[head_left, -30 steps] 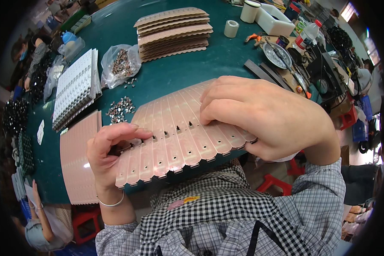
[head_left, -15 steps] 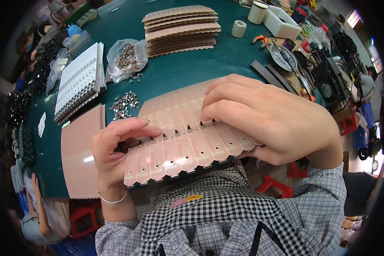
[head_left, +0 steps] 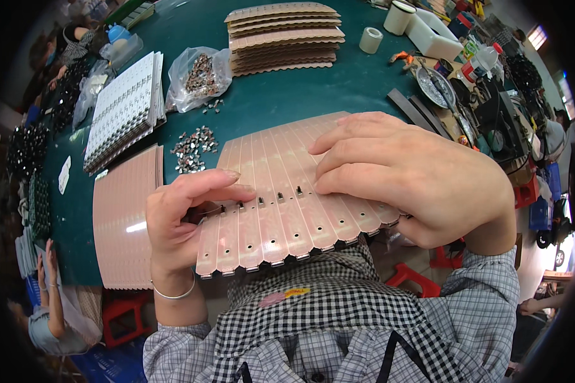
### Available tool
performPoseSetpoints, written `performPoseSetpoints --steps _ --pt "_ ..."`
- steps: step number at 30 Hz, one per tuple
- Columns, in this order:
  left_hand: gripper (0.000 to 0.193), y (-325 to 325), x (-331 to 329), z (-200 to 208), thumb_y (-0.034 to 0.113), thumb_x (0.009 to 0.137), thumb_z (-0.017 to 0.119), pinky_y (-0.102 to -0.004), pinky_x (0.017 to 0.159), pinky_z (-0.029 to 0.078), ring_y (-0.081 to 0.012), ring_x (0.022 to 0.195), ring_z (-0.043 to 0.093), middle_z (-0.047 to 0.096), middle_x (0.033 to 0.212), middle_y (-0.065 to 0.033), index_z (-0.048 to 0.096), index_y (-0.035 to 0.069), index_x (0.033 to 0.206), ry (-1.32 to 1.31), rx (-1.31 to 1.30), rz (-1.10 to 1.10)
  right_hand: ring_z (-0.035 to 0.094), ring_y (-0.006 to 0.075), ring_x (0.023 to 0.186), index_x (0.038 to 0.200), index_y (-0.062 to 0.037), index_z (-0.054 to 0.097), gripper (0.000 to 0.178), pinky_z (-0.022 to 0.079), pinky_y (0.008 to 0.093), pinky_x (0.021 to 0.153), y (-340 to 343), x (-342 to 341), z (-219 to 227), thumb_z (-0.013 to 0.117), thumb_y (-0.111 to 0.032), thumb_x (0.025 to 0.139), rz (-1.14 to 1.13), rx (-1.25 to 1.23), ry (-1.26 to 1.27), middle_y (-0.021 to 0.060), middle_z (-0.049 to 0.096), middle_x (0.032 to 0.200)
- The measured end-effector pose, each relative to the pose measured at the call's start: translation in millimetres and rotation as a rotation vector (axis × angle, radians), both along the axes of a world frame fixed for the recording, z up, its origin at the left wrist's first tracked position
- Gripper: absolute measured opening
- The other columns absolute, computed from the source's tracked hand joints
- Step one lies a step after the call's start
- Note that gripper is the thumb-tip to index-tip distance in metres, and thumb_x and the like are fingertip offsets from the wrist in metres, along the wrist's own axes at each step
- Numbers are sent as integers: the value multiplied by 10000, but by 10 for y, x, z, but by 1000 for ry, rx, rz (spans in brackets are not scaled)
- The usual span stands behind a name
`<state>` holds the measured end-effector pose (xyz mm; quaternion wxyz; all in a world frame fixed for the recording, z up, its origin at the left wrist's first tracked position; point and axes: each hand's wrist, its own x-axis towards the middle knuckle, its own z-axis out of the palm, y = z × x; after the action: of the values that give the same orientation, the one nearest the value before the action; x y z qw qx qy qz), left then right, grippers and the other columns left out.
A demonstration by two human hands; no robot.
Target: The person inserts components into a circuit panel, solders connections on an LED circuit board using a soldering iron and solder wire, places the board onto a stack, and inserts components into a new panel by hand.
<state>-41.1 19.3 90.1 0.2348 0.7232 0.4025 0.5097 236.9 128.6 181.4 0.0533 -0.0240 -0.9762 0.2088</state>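
Both my hands hold a pink circuit board panel [head_left: 268, 223], made of joined strips with scalloped ends and small holes. It is tilted above the near table edge. My left hand [head_left: 179, 220] grips the panel's left end, its fingertips on top beside the row of parts. My right hand [head_left: 415, 175] lies over the right end, fingers curled onto the upper face and thumb at the near edge. Several tiny switches [head_left: 280, 196] with black stems stand in a row across the strips; the right fingers hide the row's right part. Loose metal parts [head_left: 195, 148] lie beyond the left hand.
Left stand pink panels [head_left: 124, 217] and a stack of white boards [head_left: 122, 105]. A clear bag of small parts [head_left: 199, 80] and a tall pink panel stack [head_left: 284, 41] are farther back. Tools, a metal bowl [head_left: 436, 86] and a white box [head_left: 433, 35] crowd the right. Another person's hands [head_left: 50, 265] show lower left.
The view has shifted slightly, so the panel and table things sit farther right. My right fingertips have come nearer over the switch row, covering its right part. Both hands still hold the panel.
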Motion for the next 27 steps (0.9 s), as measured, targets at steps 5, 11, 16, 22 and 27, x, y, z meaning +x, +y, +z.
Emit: performPoseSetpoints --steps 5,11,16,22,27 --pt "532 -8 14 8 59 694 852 -271 687 594 -214 851 739 740 922 -154 608 -25 1159 -39 3 12 498 408 1237 1224 39 549 739 373 507 1042 -82 -23 6 662 -79 503 -45 27 -7 188 567 1195" --pt "480 -27 18 30 38 702 843 -305 748 606 -233 880 736 731 944 -163 623 -42 1121 -62 -29 1 498 415 1221 1257 48 533 745 376 499 1034 -98 -65 28 676 -57 534 -5 -25 -44 189 550 1213" --pt "436 -24 21 21 57 709 845 -304 745 606 -232 868 735 725 944 -155 639 -52 1077 -52 -25 -39 488 416 1224 1278 34 529 756 380 499 1022 -58 -64 34 696 -68 548 31 -46 -111 203 539 1222" --pt "464 -120 -3 -53 107 732 843 -295 730 588 -238 853 729 723 933 -186 576 -31 1086 -54 -75 99 468 422 1236 1402 10 461 797 374 497 1036 -46 28 11 715 -108 656 -69 -56 64 235 503 1297" --pt "502 -159 -75 -96 139 740 844 -287 745 569 -217 867 721 725 942 -179 548 -14 1115 -96 -118 91 466 383 1270 1360 -15 523 785 395 459 1041 -169 628 -38 813 -251 670 -340 104 183 208 492 1359"
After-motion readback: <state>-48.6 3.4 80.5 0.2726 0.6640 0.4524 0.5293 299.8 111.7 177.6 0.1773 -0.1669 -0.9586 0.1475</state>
